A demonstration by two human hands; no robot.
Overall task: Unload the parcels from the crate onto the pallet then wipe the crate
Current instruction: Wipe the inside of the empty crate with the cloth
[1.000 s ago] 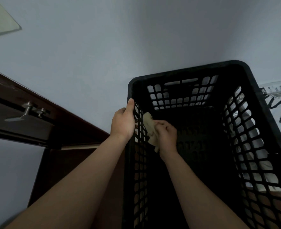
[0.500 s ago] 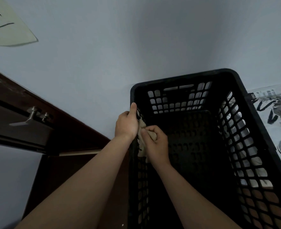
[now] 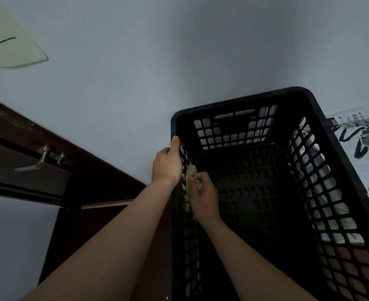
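A black plastic crate (image 3: 339,153) with lattice walls stands open in front of me, with nothing lying inside it. My left hand (image 3: 167,165) grips the rim of its left wall, thumb along the top edge. Inside the crate, my right hand (image 3: 204,197) holds a crumpled beige cloth (image 3: 190,172) pressed against the inner face of that left wall. A white parcel with black print (image 3: 365,148) lies outside the crate at the right. The pallet cannot be made out.
A dark brown wooden door (image 3: 55,161) with a metal lever handle (image 3: 38,161) stands at the left, close to the crate. A pale wall rises behind. A greenish sheet of paper (image 3: 7,44) hangs at the upper left.
My right hand has slid the cloth along the inner left wall toward me, closer to the wall. The view has tilted, so the crate sits lower in the frame. My left hand keeps its grip.
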